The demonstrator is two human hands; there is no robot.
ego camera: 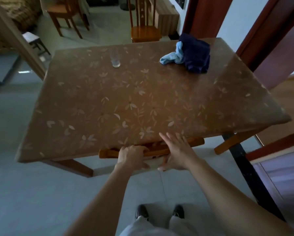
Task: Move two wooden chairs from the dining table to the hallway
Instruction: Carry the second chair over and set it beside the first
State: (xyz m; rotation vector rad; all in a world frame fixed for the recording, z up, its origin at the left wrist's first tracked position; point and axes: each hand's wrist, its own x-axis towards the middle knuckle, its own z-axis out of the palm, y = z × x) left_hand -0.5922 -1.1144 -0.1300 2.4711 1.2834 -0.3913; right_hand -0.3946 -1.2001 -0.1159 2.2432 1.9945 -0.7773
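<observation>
Most of the near chair (158, 151) is hidden: it is pushed under the counter (142, 99), and only its curved wooden top rail shows along the counter's near edge, with a strip of the back below it between the two hands. The far chair (145, 26) stands at the opposite edge, its top cut off by the frame and its legs hidden behind the counter. A third wooden chair (66, 16) farther back to the left is also cut off at the top. The whole view is slightly blurred, and no writing or label can be read anywhere.

The left hand (131, 156) reaches forward with the arm extended and is closed over the near chair's top rail, fingers curled around it, knuckles up. The right hand (175, 152) is open, fingers spread and extended forward over the rail at the counter's edge, thumb down toward the chair back; whether it touches the wood cannot be told, and it grips nothing.

On the counter stand a clear glass (114, 58) near the far edge and, to the right, a dark blue cloth (195, 53) touching a light blue cloth (171, 57). The person's dark shoes (142, 212) show at the bottom on the tiled floor (23, 193).
</observation>
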